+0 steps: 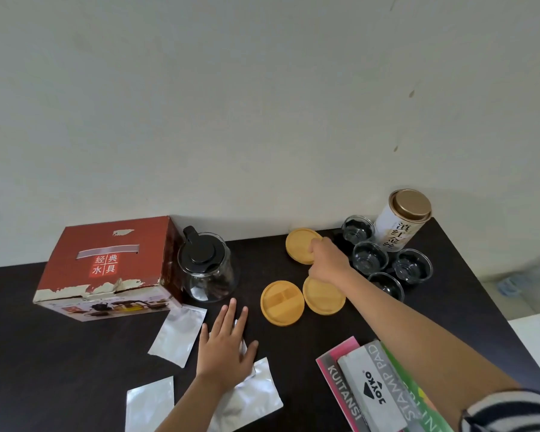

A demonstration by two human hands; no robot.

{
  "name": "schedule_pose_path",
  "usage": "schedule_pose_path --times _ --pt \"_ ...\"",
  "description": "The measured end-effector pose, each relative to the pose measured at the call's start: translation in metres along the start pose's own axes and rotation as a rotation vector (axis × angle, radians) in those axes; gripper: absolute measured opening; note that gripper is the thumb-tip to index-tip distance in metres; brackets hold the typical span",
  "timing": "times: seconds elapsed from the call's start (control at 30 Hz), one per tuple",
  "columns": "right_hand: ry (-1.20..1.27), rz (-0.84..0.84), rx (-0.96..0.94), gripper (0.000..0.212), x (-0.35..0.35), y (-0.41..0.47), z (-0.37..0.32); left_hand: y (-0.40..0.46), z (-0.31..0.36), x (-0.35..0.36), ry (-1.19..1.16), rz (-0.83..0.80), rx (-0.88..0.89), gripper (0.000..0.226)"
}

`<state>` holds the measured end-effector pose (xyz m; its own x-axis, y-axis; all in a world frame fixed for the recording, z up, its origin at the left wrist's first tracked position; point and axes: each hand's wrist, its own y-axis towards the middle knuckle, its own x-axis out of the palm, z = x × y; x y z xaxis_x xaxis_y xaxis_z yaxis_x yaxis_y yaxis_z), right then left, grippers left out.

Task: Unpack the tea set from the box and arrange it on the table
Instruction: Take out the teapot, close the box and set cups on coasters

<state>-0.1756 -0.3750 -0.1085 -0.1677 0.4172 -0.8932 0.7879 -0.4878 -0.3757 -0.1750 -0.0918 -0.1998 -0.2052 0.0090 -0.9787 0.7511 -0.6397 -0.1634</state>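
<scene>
Tea set pieces lie around the hands: the right hand (326,260) closes on a yellow coaster (303,249) with four glass cups (370,257) just beyond it, while the left hand (226,341) rests open and flat on a silver pouch (256,391), glass teapot (208,269) and red box (113,266) ahead of it

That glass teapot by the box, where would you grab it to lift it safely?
By the black handle at the back of the teapot, coming from above and behind. The glass body is wide, smooth and rounded, and the box stands close on its left, so a side grip looks awkward. Handle detail is hard to see.
</scene>
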Motion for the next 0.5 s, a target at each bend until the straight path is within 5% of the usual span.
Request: schedule_pose_path --times 0.13,0.27,0.5 --pt "0.028 0.121 0.074 0.08 -0.006 0.022 -0.009 0.0 0.0 0.002 -0.007 0.037 0.016 0.07" --pt "0.041 0.019 0.171 0.115 -0.003 0.038 -0.018 -0.001 0.0 0.004 -0.02 0.071 0.016 0.07" --pt "0.081 -0.001 0.179 0.108 0.009 0.039 -0.037 -0.001 0.001 0.007 -0.027 0.102 0.011 0.069"
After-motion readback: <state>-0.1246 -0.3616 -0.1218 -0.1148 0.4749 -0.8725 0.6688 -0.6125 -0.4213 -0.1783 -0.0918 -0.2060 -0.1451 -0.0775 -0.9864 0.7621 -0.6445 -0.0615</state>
